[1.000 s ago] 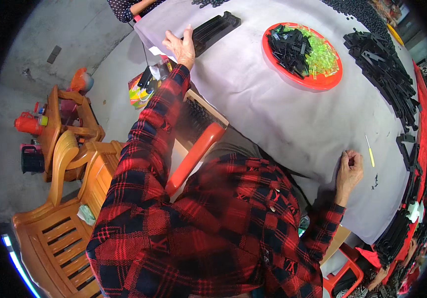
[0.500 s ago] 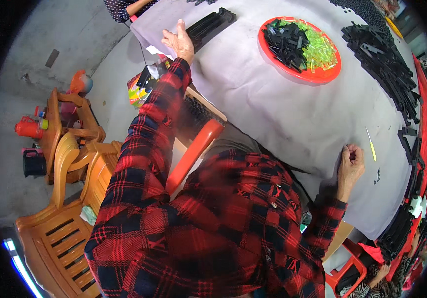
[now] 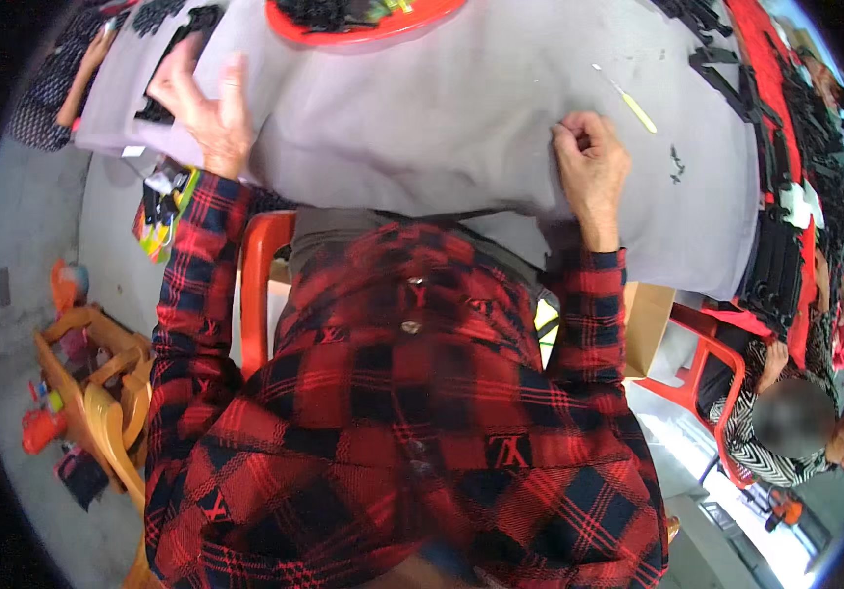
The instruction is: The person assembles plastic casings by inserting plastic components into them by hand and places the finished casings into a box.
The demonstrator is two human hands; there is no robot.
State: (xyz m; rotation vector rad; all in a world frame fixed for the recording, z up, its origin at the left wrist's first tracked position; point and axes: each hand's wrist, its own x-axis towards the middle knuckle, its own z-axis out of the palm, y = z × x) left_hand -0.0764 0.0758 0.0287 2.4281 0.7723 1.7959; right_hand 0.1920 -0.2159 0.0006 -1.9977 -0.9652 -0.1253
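Note:
My left hand [image 3: 208,110] is raised over the left of the grey table cloth [image 3: 393,128], its fingers spread and holding nothing visible. A stack of long black plastic parts [image 3: 162,79] lies just beyond it, partly covered by the blurred fingers. On the right, my right hand [image 3: 594,167] rests on the cloth with its fingers curled in; anything inside them is hidden. Up and to the right of that hand lies a thin tool with a pale yellow handle [image 3: 636,110]. Small black bits [image 3: 676,165] are scattered beside it.
A red round tray [image 3: 373,39] of black and yellow-green pieces is cut off at the top. Black parts [image 3: 721,83] line the right side. A person's arm [image 3: 83,74] shows at far left, another person's striped sleeve [image 3: 780,461] at lower right, near a red chair [image 3: 712,368].
The view has swung left, so the tray has moved up in the picture. My left hand has drawn back from beyond the black stack, fingers still spread. My right hand stays curled on the cloth.

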